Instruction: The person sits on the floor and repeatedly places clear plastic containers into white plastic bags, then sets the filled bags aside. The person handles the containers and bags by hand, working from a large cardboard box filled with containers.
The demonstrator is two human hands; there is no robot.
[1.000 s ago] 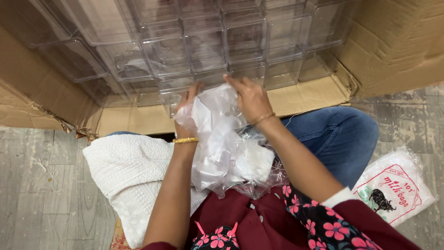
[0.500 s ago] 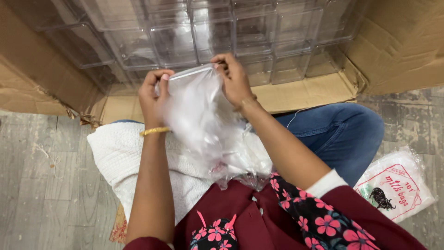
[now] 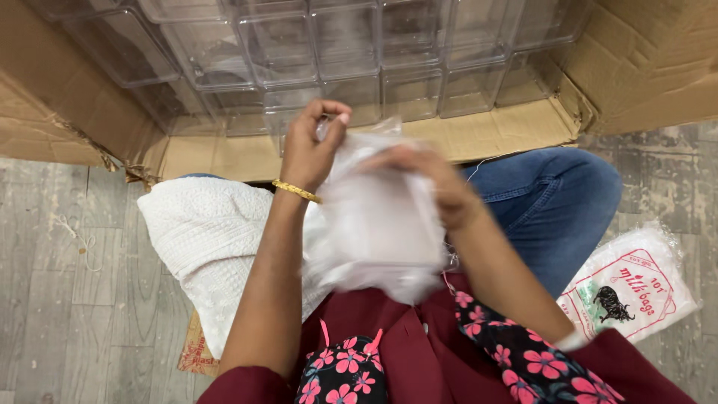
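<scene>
Above the lap, left hand (image 3: 310, 146) pinches the clear plastic bag's (image 3: 381, 217) top edge while right hand (image 3: 430, 183) grasps its side, before stacked clear plastic boxes (image 3: 359, 60).

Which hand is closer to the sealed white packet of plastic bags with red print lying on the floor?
Right. The right hand holds the clear plastic bag nearer the sealed white packet; the left hand pinches the bag's top corner, farther away.
</scene>
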